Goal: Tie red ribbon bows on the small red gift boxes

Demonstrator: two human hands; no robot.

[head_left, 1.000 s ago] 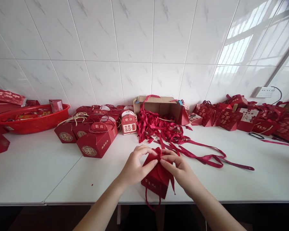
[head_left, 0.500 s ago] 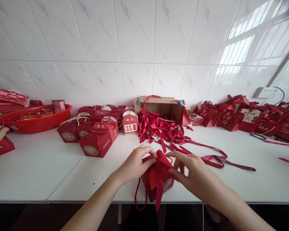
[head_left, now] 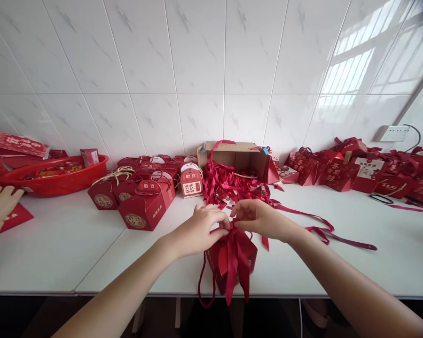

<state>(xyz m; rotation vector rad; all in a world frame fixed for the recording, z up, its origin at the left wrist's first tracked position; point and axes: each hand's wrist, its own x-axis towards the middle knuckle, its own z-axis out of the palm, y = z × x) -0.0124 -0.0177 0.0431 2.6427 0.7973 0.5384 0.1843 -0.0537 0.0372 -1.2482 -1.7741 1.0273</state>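
A red gift box (head_left: 215,256) stands at the table's front edge, with a red cord handle (head_left: 199,286) looping down on its left. Red ribbon (head_left: 237,258) is gathered at its top, and two tails hang down over the front. My left hand (head_left: 207,227) pinches the ribbon from the left side of the gather. From the right, my right hand (head_left: 255,218) closes thumb and fingers on the same ribbon. The fingertips of both hands nearly meet there and partly cover the ribbon's top.
Behind the box, red ribbons (head_left: 232,183) spill from a cardboard box (head_left: 257,164). Finished-looking red boxes (head_left: 148,206) stand left, more red boxes (head_left: 338,173) right. Farther left are a red basin (head_left: 56,180) and another person's hand (head_left: 2,204) over a red box (head_left: 19,218).
My right hand has moved up and inward to the ribbon's gather. A second ribbon tail now hangs down the box's front. The other person's hand has shifted right in view.
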